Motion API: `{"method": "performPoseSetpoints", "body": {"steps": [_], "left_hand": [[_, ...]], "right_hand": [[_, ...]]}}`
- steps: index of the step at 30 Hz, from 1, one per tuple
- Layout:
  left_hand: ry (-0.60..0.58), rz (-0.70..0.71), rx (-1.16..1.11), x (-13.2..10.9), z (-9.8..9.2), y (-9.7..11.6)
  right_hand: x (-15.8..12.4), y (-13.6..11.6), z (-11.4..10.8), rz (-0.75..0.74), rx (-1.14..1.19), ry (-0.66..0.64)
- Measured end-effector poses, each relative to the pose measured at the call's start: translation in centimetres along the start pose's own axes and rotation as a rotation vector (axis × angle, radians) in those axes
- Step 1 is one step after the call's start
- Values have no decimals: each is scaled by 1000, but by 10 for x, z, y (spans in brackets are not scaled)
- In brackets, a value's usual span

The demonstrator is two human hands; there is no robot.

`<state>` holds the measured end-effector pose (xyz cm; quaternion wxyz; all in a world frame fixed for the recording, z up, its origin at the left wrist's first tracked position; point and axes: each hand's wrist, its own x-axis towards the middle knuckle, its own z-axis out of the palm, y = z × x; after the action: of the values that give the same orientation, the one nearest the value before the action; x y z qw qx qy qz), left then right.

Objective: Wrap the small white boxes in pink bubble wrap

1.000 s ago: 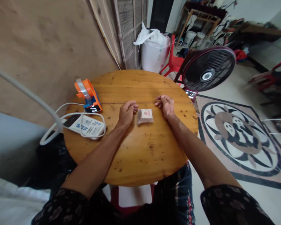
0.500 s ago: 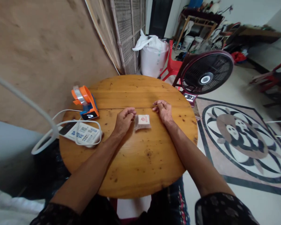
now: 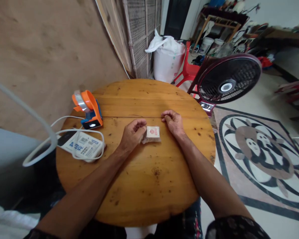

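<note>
A small clear plastic packet (image 3: 153, 132) lies on the round wooden table (image 3: 142, 186). Through the wrap shows a whitish square face with a red round print; what is inside I cannot make out. My left hand (image 3: 132, 134) is at the packet's left end, its thumb against or just over that edge. Its fingers are bent, with a gap between them and the thumb. To the right of the packet, apart from it, my right hand (image 3: 173, 122) rests on the tabletop. Its fingers are curled in with the thumb close against them, and nothing shows in them.
On the table's left stand an orange and blue tape dispenser (image 3: 88, 108) and a white printed box (image 3: 86, 146) with a white cable (image 3: 103, 141) looped over it. Beyond the right edge is a dark red fan (image 3: 226, 87). A white sack (image 3: 167, 61) and a red chair (image 3: 189, 69) stand behind.
The view has shifted slightly. My left thumb has come down to the packet's left edge. The right hand stays in nearly the same place, its fingers a little more curled.
</note>
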<state>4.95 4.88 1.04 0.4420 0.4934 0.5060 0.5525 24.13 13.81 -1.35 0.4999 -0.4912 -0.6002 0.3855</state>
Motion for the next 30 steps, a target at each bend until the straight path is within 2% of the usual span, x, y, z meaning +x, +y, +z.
{"method": "performPoseSetpoints", "body": {"steps": [3, 9, 14, 19, 23, 28, 30], "left_hand": [[-14, -7, 5, -2, 2, 4], [-19, -41, 24, -5, 3, 6], [-48, -9, 39, -5, 5, 2], [-153, -38, -60, -7, 8, 8], [-182, -59, -97, -8, 8, 12], [-203, -60, -78, -9, 7, 13], [-182, -100, -79, -8, 6, 12]], "right_hand": [[-6, -8, 5, 35, 8, -14], [-17, -26, 11, 189, 361, 49], [-30, -38, 19, 266, 571, -41], [-43, -43, 34, 314, 571, -104], [-48, -42, 41, 316, 503, -142], [-45, -37, 40, 339, 522, -129], [-41, -38, 32, 286, 501, -119]]}}
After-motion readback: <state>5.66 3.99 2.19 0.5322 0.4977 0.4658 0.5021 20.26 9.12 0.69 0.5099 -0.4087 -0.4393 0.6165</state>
